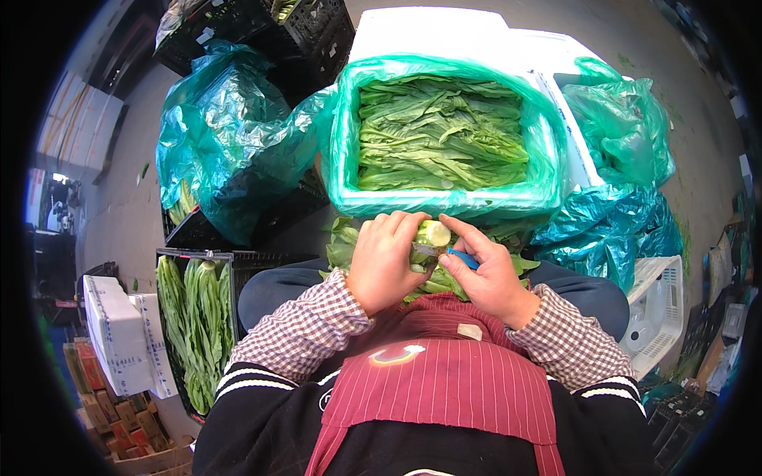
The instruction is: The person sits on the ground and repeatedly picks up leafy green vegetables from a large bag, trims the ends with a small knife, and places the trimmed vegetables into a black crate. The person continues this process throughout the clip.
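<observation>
My left hand (pixel 387 256) grips a leafy stem vegetable (pixel 433 233) near its pale cut end, which faces up and to the right. In my right hand (pixel 491 273) is a small knife with a blue handle (pixel 464 259); its short blade lies against the stem just below the cut end. Loose green leaves (pixel 440 282) spread under both hands, above my lap. Just beyond the hands stands a white foam box lined with a green plastic bag (pixel 446 204), filled with long green leafy vegetables (pixel 440 137) laid flat.
At left, a black crate (pixel 232 297) holds more leafy stems, beside white foam boxes (pixel 116 333). Teal plastic bags (pixel 220 131) drape over black crates at upper left. More plastic bags (pixel 619 220) and a white plastic basket (pixel 655 315) are at right. White foam (pixel 428 35) lies behind the lined box.
</observation>
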`<state>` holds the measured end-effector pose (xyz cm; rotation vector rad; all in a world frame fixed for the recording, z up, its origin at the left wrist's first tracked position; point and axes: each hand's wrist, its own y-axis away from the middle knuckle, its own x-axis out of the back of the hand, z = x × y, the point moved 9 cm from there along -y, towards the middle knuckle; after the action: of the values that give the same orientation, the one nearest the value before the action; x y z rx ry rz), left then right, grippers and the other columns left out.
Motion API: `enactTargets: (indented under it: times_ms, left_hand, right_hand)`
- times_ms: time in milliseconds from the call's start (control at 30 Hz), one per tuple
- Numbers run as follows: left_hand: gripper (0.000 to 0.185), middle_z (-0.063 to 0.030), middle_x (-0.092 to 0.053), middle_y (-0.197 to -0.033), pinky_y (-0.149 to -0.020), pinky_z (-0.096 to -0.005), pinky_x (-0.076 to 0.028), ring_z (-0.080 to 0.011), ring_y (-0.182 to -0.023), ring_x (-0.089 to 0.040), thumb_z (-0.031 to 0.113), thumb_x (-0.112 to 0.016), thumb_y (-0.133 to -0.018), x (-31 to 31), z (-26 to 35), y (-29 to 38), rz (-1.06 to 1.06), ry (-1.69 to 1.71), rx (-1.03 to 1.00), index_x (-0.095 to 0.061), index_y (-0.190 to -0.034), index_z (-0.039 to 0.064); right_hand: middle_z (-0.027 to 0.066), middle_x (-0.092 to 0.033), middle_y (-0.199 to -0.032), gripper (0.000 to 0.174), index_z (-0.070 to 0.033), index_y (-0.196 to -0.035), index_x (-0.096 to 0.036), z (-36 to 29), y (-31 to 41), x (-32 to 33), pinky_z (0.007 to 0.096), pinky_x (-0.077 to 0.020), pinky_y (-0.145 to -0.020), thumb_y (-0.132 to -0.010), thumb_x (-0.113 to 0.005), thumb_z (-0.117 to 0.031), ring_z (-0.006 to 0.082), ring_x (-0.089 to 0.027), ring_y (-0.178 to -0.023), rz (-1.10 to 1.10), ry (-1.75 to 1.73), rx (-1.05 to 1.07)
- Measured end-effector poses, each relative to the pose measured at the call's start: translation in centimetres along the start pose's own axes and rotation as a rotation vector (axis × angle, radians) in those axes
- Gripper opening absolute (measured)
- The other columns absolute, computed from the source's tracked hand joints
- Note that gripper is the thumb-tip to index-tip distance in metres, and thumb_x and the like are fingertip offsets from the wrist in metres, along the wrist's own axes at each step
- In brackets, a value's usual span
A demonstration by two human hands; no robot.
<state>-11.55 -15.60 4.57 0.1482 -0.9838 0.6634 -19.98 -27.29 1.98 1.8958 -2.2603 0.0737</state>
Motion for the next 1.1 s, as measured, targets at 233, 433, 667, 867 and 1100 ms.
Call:
enactTargets:
  times_ms: [233, 433, 667, 867, 1100]
  left_hand:
    - [0.068, -0.0121, -0.065, -0.11, -0.085, -0.0456, -0.046, -0.0342, -0.101, -0.061, 0.021, -0.088, -0.067, -0.6, 0.2, 0.1, -0.027, 0.057, -0.029, -0.061, -0.127, 0.003]
    - [0.067, -0.0126, -0.065, -0.11, -0.086, -0.0455, -0.046, -0.0347, -0.101, -0.061, 0.023, -0.088, -0.069, -0.5, 0.7, 0.3, -0.091, 0.059, -0.051, -0.061, -0.127, 0.003]
    - [0.068, -0.0123, -0.066, -0.112, -0.088, -0.0455, -0.047, -0.0348, -0.104, -0.062, 0.022, -0.089, -0.069, -1.5, 0.6, 0.3, -0.185, 0.113, -0.059, -0.061, -0.128, 0.004]
    - [0.075, -0.0157, -0.065, -0.12, -0.099, -0.0457, -0.048, -0.0378, -0.113, -0.062, 0.022, -0.09, -0.071, -0.4, -0.2, 0.0, -0.163, 0.222, -0.052, -0.056, -0.135, 0.004]
    - [0.091, -0.0201, -0.062, -0.136, -0.11, -0.0391, -0.047, -0.0294, -0.129, -0.06, 0.029, -0.094, -0.077, -4.6, -3.1, -0.4, -0.24, 0.507, 0.137, -0.046, -0.148, -0.002]
  right_hand:
    - [0.0022, -0.066, -0.096, 0.045, -0.001, -0.143, -0.06, -0.4, 0.2, 0.9, 0.0245, -0.0497, -0.077, -0.1, -0.069, -0.007, 0.0073, -0.059, -0.085, 0.024, -0.04, 0.04]
    - [0.011, -0.072, -0.124, 0.035, -0.001, -0.137, -0.066, 0.8, 0.0, 1.4, 0.0311, -0.0508, -0.101, -0.102, -0.065, -0.006, 0.0158, -0.066, -0.115, -0.018, -0.154, 0.086]
    - [0.0094, -0.071, -0.13, 0.033, -0.001, -0.137, -0.066, 3.3, 0.5, 3.0, 0.0294, -0.0492, -0.102, -0.106, -0.059, -0.007, 0.0146, -0.065, -0.117, 0.064, -0.153, 0.019]
    - [0.022, -0.072, -0.121, 0.06, -0.01, -0.148, -0.055, 9.2, 2.9, 5.2, 0.042, -0.0549, -0.094, -0.098, -0.066, -0.041, 0.0382, -0.071, -0.108, -0.111, 0.629, -0.302]
    - [-0.0014, -0.068, -0.095, 0.034, -0.002, -0.116, -0.075, 3.1, 1.2, 5.5, 0.025, -0.049, -0.077, -0.087, -0.086, -0.016, 0.0083, -0.057, -0.083, 0.125, 0.06, -0.047]
